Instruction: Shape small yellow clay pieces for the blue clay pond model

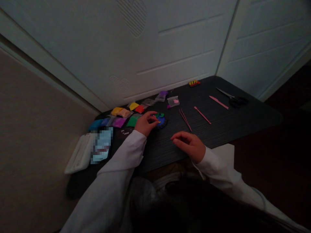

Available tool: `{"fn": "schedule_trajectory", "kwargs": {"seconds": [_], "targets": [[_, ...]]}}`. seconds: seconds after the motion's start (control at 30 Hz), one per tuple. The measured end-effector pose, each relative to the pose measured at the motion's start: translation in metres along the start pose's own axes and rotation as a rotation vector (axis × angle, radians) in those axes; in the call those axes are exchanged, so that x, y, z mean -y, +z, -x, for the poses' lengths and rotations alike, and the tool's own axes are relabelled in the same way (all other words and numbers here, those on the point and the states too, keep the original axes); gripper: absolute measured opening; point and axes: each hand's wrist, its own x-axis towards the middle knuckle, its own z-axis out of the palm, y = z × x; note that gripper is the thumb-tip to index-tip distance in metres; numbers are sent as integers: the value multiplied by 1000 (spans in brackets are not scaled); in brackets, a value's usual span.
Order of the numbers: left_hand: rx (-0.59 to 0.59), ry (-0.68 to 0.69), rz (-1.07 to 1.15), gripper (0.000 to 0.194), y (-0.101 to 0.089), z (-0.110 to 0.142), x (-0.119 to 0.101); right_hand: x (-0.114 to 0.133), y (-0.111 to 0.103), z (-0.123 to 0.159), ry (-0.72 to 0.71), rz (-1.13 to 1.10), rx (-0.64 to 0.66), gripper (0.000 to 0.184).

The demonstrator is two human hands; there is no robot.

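My left hand (145, 123) curves its thumb and fingers round the left side of a small round clay piece (161, 121), blue on top with a dark rim. Two green leaf-like bits (159, 115) sit at its far edge, and a tiny yellow bit shows by my thumb tip. The piece's left side is hidden by my fingers. My right hand (190, 145) hovers over the near table edge, apart from the piece. Its thumb and fingertips come together in a pinch; whatever may be between them is too small to see.
Pink tweezers (185, 119), a pink stick tool (202, 115), a pink knife tool (219, 102) and scissors (232, 97) lie on the dark table (165, 152). Bags of coloured clay (119, 121) crowd the left. A white tray (81, 152) is at the left edge; a white door (175, 42) stands behind.
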Motion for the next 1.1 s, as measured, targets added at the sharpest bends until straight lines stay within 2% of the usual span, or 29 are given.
{"fn": "schedule_trajectory", "kwargs": {"seconds": [0.43, 0.63, 0.83, 0.97, 1.1], "targets": [[40, 5, -60, 31, -3, 1, -4, 0, 0, 0, 7, -1, -1, 16], [-25, -40, -46, 40, -21, 0, -6, 1, 0, 0, 4, 0, 0, 16], [-105, -61, -185, 30, -37, -1, -7, -1, -1, 0, 2, 8, -3, 17], [-65, -44, -306, 21, -39, 0, -7, -2, -1, -1, 5, 20, -1, 17], [27, -8, -386, 21, -37, 0, -6, -1, -1, 0, 5, 33, -1, 18]]}}
